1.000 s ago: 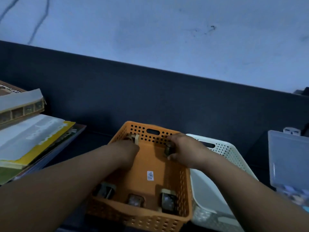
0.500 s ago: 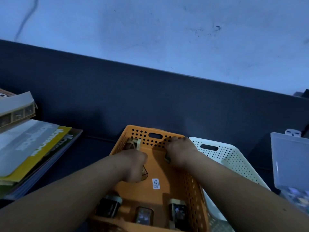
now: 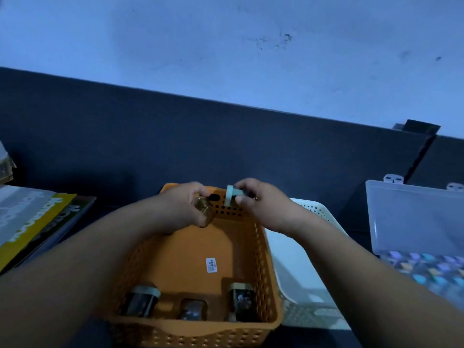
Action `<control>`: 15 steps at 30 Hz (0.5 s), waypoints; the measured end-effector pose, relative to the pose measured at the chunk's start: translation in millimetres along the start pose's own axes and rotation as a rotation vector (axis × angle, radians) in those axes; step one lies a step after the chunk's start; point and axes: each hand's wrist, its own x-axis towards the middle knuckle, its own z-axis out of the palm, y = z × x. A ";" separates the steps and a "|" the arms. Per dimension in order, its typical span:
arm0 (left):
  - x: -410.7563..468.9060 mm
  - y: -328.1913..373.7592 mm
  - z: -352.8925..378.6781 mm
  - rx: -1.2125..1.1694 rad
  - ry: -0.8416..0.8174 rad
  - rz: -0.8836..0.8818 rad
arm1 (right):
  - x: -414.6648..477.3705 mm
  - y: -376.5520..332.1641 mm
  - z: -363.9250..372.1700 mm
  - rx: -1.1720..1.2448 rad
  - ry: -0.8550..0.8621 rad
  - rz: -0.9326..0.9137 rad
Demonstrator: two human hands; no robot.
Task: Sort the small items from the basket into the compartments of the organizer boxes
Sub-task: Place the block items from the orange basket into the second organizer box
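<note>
Above the basket (image 3: 262, 259), the left hand (image 3: 184, 209) clasped a small jar (image 3: 203, 210) and the right hand (image 3: 262, 204) pinched a pale-lidded jar (image 3: 230, 199), presumably for sorting.

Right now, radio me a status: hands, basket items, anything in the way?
Left hand grips a small jar, right hand pinches a pale-capped piece, above the orange basket. Three jars inside, near end. White basket between it and organizer box.
</note>
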 end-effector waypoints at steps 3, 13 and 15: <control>-6.7 25.5 6.9 -0.158 0.021 0.039 | -22.8 1.6 -17.4 0.207 0.015 0.015; -50.4 155.4 117.9 -0.261 0.047 0.306 | -151.2 65.6 -111.1 0.560 0.194 0.118; -58.4 183.6 158.6 -0.310 0.004 0.326 | -187.3 88.6 -133.1 0.613 0.226 0.147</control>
